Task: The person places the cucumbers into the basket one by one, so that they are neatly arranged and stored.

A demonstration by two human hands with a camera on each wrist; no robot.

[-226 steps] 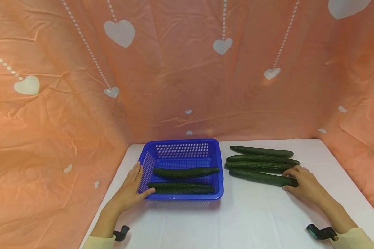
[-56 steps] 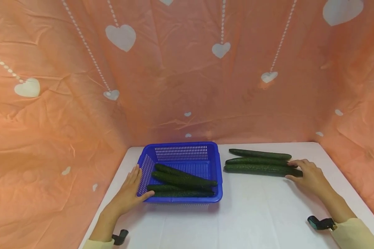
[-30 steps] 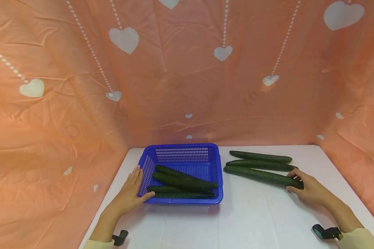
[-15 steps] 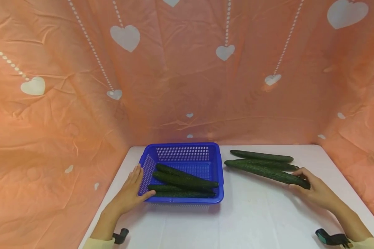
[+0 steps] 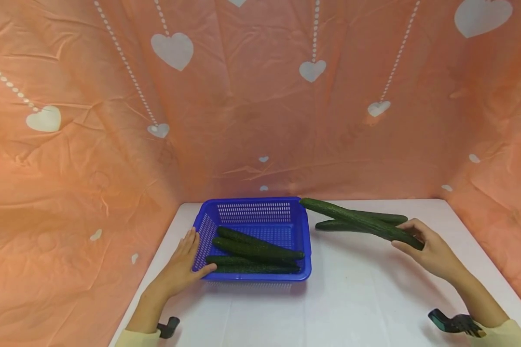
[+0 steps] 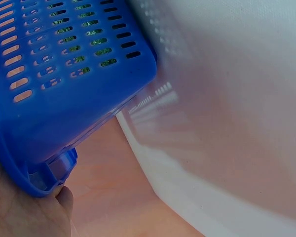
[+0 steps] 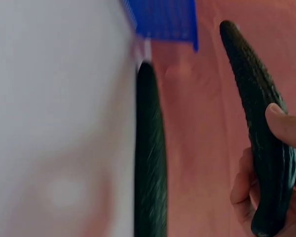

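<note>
My right hand (image 5: pixel 431 253) grips a long dark green cucumber (image 5: pixel 360 220) near its right end. This cucumber is raised off the table and tilted, its far tip at the back right corner of the blue plastic basket (image 5: pixel 269 276). In the right wrist view, thumb and fingers close round the held cucumber (image 7: pixel 256 98). Beneath it on the table lie two more, a rear cucumber (image 5: pixel 390 218) and a nearer cucumber (image 5: pixel 332 225), both partly covered. Several cucumbers (image 5: pixel 260 250) lie inside the basket. Against its left side rests my left hand (image 5: pixel 178 267), fingers straight, thumb on the front corner.
The basket stands on a white table (image 5: pixel 347 299), left of the loose cucumbers. An orange sheet (image 5: pixel 252 120) with printed hearts rises behind the table and at both sides. A black device (image 5: pixel 451 322) sits at the right wrist, another black device (image 5: pixel 169 327) at the left.
Two cucumbers have gone from the table since the first frame, and more lie in the basket. My right hand has lifted the front cucumber, its far tip rising leftward. The left hand stays put.
</note>
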